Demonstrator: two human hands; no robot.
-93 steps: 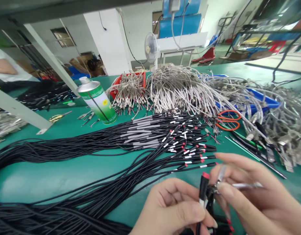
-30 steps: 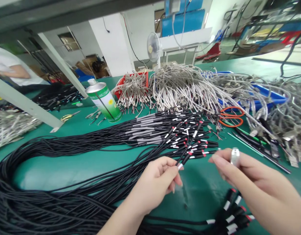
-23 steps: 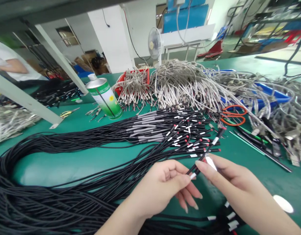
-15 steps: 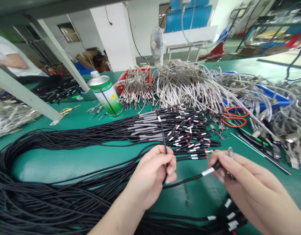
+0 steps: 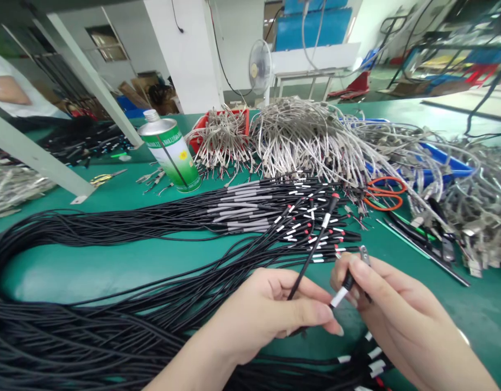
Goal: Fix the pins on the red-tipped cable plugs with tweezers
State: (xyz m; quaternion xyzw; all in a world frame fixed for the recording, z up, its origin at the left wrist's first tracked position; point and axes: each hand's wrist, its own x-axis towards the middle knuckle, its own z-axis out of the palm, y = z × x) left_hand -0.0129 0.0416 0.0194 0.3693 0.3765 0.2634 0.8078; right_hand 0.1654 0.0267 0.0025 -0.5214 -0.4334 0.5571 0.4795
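My left hand (image 5: 270,312) is closed around a thin black cable (image 5: 311,254), whose red-tipped end with a white label sticks up to the right. Its thumb and fingertips are close by the white label (image 5: 339,297) of a second black cable. That second cable's black plug end (image 5: 348,279) is pinched in my right hand (image 5: 391,296). A shiny metal piece (image 5: 364,254) shows above the right fingers; what it is I cannot tell. Behind my hands lies a bundle of black cables (image 5: 218,198) with grey sleeves, white labels and red tips.
A green-and-white can (image 5: 171,155) stands at the back left, near gold-handled scissors (image 5: 104,178). Grey cables pile over a red bin (image 5: 246,122) and a blue tray (image 5: 454,168). Orange-handled scissors (image 5: 384,194) lie right of centre. A person (image 5: 20,89) is at far left.
My left hand has moved right and down towards my right hand, reaching the second cable's label. The cable in it now leans right. My right hand has shifted slightly left.
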